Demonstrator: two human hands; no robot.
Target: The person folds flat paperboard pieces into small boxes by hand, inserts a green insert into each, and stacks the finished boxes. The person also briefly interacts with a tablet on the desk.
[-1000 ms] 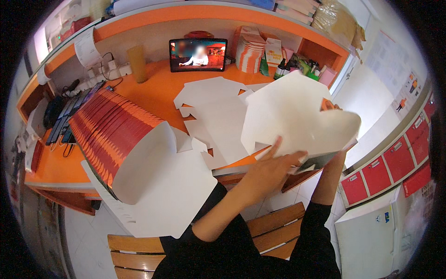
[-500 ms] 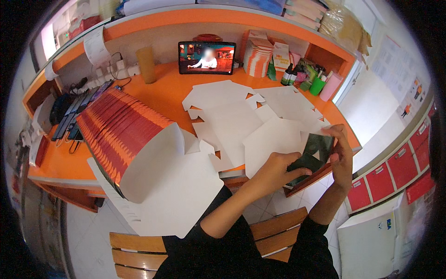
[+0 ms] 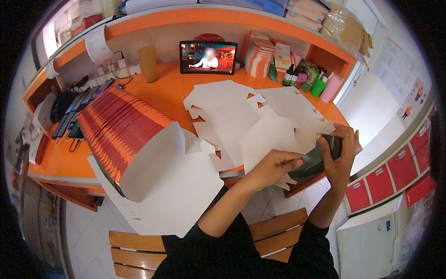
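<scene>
Your right hand (image 3: 341, 156) wraps its fingers around the upper end of a dark folded carton piece (image 3: 316, 160), and your left hand (image 3: 274, 165) pinches its lower end with curled fingers. The piece sits just past the front right corner of the orange desk (image 3: 167, 95), over the white carton blanks (image 3: 241, 121). Its long axis slants from lower left to upper right. Your hands hide much of it, so its shape is unclear. The green cup (image 3: 318, 87) at the desk's back right holds small items too tiny to make out.
</scene>
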